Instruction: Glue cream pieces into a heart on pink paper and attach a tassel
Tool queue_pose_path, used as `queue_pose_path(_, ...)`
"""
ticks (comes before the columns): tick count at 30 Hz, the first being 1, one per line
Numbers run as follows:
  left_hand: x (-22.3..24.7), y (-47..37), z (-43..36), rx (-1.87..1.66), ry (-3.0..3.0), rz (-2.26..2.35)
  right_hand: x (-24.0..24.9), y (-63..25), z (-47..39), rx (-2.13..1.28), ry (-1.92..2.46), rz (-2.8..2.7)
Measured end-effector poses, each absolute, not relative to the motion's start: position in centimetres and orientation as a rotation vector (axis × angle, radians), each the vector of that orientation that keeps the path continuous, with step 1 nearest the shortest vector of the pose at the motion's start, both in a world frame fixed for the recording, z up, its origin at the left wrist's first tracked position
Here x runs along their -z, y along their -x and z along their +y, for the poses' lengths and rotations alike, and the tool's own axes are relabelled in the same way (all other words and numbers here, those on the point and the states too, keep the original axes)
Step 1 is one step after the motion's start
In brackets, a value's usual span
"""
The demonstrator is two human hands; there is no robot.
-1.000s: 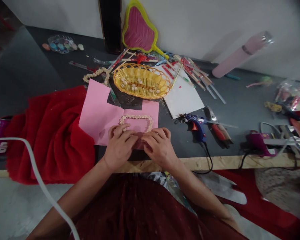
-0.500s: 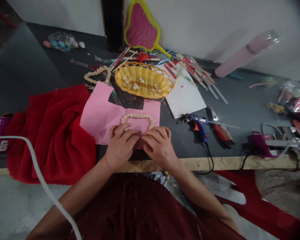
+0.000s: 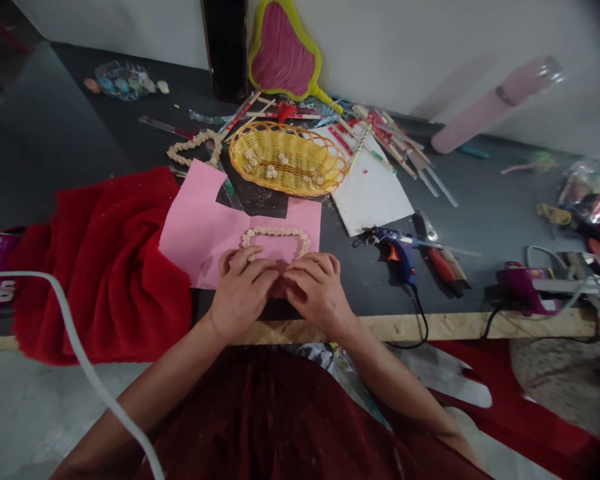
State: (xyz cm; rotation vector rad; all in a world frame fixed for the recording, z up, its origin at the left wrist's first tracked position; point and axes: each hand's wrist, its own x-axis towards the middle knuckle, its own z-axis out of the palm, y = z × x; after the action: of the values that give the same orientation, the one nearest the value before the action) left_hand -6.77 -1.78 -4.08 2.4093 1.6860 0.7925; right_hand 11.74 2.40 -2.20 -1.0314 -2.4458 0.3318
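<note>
A strand of small cream-coloured pieces (image 3: 275, 232) forms an outline on the pink paper (image 3: 195, 227). My left hand (image 3: 244, 283) is curled over the strand's left side, and my right hand (image 3: 317, 287) is curled over its right side. Both sets of fingertips press down close together at the near part of the outline, hiding that stretch. Beyond the paper stands a yellow wicker basket (image 3: 290, 150) with several small cream pieces in it. A second outline of similar pieces (image 3: 180, 159) lies to the basket's left.
A blue glue gun (image 3: 403, 257) and red-handled pliers (image 3: 443, 260) lie at the right. Red cloth (image 3: 115, 267) drapes over the table edge at left. Behind are a white sheet (image 3: 373, 203), wrapped sticks (image 3: 395, 140), a pink bottle (image 3: 480, 120) and a yellow-rimmed fan (image 3: 285, 50).
Both hands stay at the strand in nearly the same pose. The view shifts very slightly; nothing else visibly moves.
</note>
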Motion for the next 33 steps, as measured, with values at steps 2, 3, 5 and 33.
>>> queue_pose_path(2,4.06,6.76,-1.79,-0.800,-2.401,1.685,2.31,-11.76,2.40,-0.334,1.041,-2.462)
queue_pose_path(3,4.06,6.74,-1.80,-0.802,-2.397,1.684,2.32,-11.77,2.40,-0.333,1.045,-2.471)
queue_pose_path(5,4.08,6.72,-1.81,-0.807,-2.396,1.685,2.25,-11.75,2.39,-0.327,1.051,-2.482)
queue_pose_path(33,3.85,6.69,-1.70,-0.751,-2.405,1.687,1.61,-11.03,1.83,-0.350,1.071,-2.552)
